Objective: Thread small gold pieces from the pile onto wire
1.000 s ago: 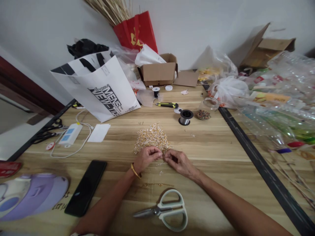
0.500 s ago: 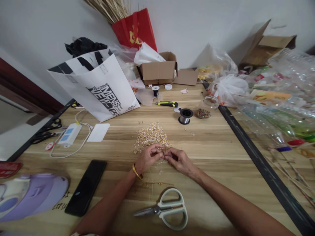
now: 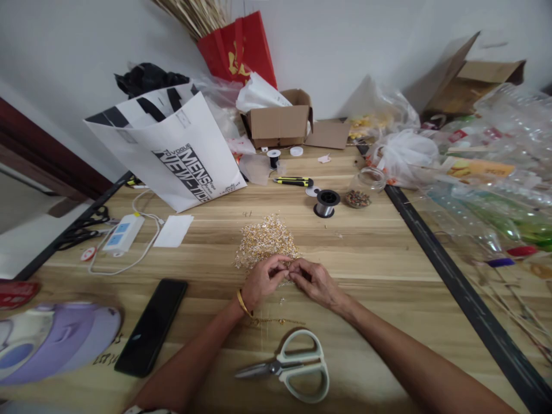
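Observation:
My left hand [image 3: 261,283] and my right hand [image 3: 318,283] meet fingertip to fingertip at the near edge of a pile of small gold and clear beads [image 3: 266,234]. Both hands are closed in a pinch; what lies between the fingertips is too small to make out. Faint fine strands run down from under the left hand. Just below the hands lies a thin gold chain [image 3: 281,321] with small beads on it. Nearer to me are scissors [image 3: 278,366] with pale handles, their blades pointing left.
A spool of silvery wire [image 3: 326,204], a box cutter [image 3: 293,181] and a dish of mixed beads [image 3: 357,199] lie beyond the pile. To the left are a black phone [image 3: 152,328], a power strip [image 3: 123,234] and a white bag [image 3: 172,149]. Plastic bottles [image 3: 487,218] crowd the right.
The left wrist and its bracelet have shifted slightly, with the bracelet now touching the chain's left end in view. The fingertips stay together; the view has moved very slightly.

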Demonstrator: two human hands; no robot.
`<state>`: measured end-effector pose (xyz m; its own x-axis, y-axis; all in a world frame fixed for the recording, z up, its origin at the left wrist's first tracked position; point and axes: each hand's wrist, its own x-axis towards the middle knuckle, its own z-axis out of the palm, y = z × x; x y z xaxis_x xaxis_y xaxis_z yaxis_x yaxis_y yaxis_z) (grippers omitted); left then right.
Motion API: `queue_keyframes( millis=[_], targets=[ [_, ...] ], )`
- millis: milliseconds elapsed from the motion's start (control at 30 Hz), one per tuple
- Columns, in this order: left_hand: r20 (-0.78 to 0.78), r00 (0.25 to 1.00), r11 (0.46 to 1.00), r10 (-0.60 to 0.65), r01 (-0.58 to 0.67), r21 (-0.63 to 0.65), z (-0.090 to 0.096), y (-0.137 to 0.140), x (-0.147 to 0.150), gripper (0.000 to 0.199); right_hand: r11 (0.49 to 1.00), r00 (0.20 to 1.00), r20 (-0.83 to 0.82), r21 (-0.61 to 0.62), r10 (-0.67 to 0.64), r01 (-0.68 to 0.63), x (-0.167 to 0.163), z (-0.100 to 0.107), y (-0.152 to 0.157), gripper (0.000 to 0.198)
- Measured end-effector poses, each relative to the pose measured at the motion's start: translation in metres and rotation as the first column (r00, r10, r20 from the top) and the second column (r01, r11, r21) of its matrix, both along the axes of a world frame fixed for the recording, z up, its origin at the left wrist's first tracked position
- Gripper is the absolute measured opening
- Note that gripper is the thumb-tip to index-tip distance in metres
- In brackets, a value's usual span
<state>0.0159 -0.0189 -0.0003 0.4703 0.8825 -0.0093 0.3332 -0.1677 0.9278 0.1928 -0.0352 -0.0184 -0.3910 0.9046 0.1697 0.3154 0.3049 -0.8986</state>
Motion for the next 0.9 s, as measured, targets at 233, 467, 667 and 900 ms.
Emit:
queue_keyframes(
  millis=[233,467,667,900],
  targets=[
    [0.056,0.998,0.998,-0.033,0.036,-0.048,0.003,0.0,0.0,0.025,1.0,1.0,-0.019,-0.003,0.024,-0.025,0.0,0.002,0.0,0.013],
    [0.076,0.997,0.999,-0.017,0.02,-0.046,0.004,0.002,-0.002,0.023,0.999,0.999,-0.045,-0.048,0.021,-0.023,0.002,0.004,-0.001,0.013],
    [-0.102,0.994,0.993,0.046,-0.035,0.109,0.01,0.002,-0.004,0.011,0.998,0.999,-0.036,-0.066,0.01,-0.012,0.003,0.002,-0.001,0.013],
    [-0.26,0.964,0.952,0.051,0.032,0.304,0.011,0.001,-0.007,0.012,0.998,1.0,-0.016,-0.062,0.011,-0.012,0.003,0.005,-0.001,0.014]
  ],
)
